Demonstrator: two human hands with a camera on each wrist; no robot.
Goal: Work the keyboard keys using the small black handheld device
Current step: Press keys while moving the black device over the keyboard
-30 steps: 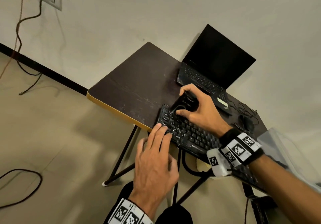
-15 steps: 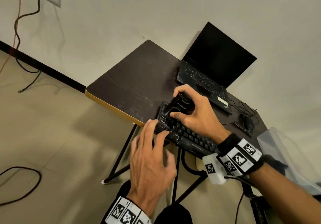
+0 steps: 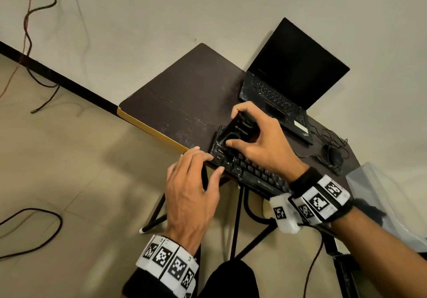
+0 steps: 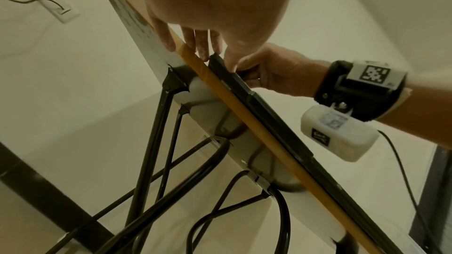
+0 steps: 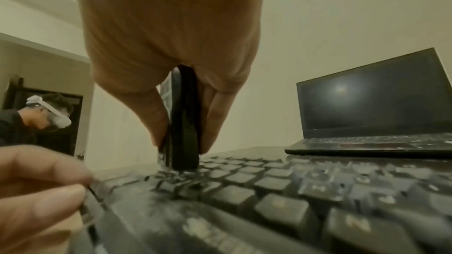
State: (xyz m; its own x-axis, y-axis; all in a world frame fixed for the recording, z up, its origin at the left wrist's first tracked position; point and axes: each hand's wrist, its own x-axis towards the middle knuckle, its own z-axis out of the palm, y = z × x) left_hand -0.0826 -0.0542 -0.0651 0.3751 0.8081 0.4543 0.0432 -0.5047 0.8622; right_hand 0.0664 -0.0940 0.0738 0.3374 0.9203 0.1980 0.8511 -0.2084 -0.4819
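A black keyboard lies along the near edge of a dark table. My right hand grips a small black handheld device between thumb and fingers, its lower end down on the keys at the keyboard's left end. The right wrist view shows the device standing upright on the keys of the keyboard. My left hand rests with straight fingers on the keyboard's left corner and the table edge; its fingertips touch the keyboard's front edge.
An open black laptop with a dark screen stands behind the keyboard. A black mouse with a tangled cord lies to the right. A clear plastic bag sits at the far right. Cables run over the floor. Another person is in the background.
My right hand has carried the device leftward along the keys toward the keyboard's left end. My left hand has slid a little left, off the keys onto the corner.
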